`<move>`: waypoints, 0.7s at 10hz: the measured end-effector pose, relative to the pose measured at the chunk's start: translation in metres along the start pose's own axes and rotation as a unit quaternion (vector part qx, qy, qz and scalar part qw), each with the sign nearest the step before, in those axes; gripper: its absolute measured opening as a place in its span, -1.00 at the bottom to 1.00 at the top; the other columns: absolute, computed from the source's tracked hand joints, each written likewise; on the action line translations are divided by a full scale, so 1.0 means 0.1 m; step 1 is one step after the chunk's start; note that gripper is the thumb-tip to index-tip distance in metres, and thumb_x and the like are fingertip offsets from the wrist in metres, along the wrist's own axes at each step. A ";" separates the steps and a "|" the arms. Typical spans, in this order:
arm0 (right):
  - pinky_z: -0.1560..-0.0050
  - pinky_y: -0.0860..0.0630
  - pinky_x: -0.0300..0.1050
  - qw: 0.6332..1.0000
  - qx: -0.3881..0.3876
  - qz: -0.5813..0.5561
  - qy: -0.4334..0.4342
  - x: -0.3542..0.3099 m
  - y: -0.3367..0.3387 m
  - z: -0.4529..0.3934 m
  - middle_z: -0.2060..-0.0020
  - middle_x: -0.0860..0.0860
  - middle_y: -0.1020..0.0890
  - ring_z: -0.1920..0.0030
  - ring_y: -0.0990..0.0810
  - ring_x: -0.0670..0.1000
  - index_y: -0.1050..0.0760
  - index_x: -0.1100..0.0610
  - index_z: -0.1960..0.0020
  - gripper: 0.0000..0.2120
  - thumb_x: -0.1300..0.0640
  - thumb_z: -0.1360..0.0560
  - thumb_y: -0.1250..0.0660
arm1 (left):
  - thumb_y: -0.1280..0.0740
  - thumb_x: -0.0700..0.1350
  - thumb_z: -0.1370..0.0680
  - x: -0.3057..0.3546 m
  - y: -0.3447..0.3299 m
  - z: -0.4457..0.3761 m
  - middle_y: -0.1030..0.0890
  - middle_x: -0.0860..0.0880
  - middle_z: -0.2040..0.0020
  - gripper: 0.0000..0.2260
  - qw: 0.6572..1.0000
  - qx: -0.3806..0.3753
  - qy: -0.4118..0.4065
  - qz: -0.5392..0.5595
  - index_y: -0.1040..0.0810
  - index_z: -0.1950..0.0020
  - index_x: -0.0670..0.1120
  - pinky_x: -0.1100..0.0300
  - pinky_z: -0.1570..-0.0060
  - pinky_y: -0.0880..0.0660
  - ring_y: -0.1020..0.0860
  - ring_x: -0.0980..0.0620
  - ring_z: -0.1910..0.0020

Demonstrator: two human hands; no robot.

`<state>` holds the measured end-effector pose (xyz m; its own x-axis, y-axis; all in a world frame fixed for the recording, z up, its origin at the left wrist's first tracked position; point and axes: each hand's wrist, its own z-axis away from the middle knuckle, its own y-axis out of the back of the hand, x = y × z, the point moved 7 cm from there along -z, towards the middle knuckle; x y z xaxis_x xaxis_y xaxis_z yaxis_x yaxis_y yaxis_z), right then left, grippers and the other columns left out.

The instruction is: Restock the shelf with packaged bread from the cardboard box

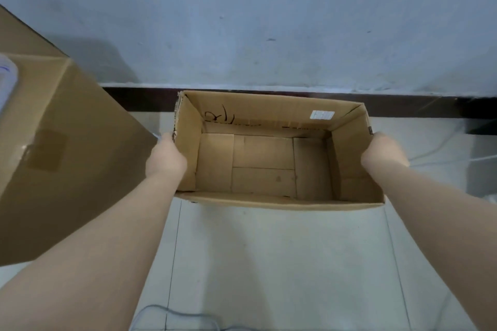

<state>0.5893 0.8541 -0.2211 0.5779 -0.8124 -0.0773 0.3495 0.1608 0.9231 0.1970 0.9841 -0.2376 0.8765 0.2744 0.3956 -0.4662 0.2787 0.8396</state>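
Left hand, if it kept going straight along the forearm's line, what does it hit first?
The left hand already grips the open cardboard box at its left end wall. Past that, the dark baseboard and the wall come next, probably; depth is unclear.

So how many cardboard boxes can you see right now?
2. An open, empty cardboard box sits on the floor by the wall, held at its ends by the left hand and right hand. A larger box stands at left, partly out of frame.
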 end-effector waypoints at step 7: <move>0.01 -0.50 -0.07 0.996 -0.089 0.006 0.003 -0.05 0.09 -0.10 -0.06 0.16 -0.49 -0.06 -0.53 0.14 -0.16 0.14 -0.45 -0.49 0.30 -0.54 -0.22 | -0.15 -0.30 -0.56 0.42 -0.05 0.35 -0.24 -0.23 -0.44 -0.43 0.989 -0.104 0.054 -0.086 0.02 -0.51 -0.16 -0.07 -0.29 -0.32 -0.30 -0.24 -0.38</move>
